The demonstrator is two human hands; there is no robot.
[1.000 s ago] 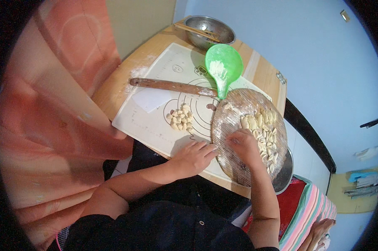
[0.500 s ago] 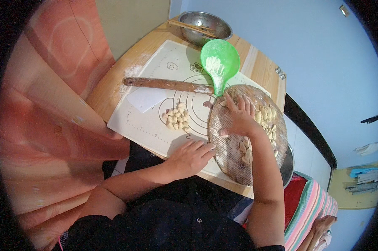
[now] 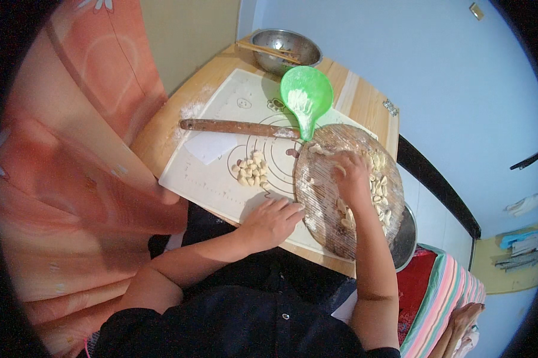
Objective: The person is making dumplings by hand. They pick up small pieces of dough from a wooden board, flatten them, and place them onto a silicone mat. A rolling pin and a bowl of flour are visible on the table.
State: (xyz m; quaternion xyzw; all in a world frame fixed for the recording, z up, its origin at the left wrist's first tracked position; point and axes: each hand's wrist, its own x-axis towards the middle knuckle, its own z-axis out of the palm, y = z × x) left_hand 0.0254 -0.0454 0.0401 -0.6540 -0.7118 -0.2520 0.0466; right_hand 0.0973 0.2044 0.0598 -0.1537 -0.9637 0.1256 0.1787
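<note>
A lone pale dough piece (image 3: pixel 318 149) is found at about ten o'clock from the right hand (image 3: pixel 352 170), just beside its fingertips, near the upper-left edge of the round ribbed tray (image 3: pixel 322 230). Whether it is touched by the fingers cannot be made out. Its long axis is laid roughly from nine or ten o'clock to three or four, across the line of the right forearm. The main group of shaped dough pieces (image 3: pixel 379 190) is spread on the same tray, from about three to five o'clock of that hand, and a few at six are partly covered by the wrist and forearm.

The piece is reached more closely by the right hand than by the left hand (image 3: pixel 273 224), from which it is seen at about one o'clock. The right forearm is brought in from the lower edge and pointed between eleven and twelve, with the hand bent over the tray and the fingers curled downward; whether anything is pinched beneath them is not shown. The left hand is laid palm down at the near edge of the white mat (image 3: pixel 200 185), fingers extended toward two o'clock with their tips by the tray's rim, and no object is seen in it. A heap of small dough lumps (image 3: pixel 251 172) is placed at its eleven o'clock.
</note>
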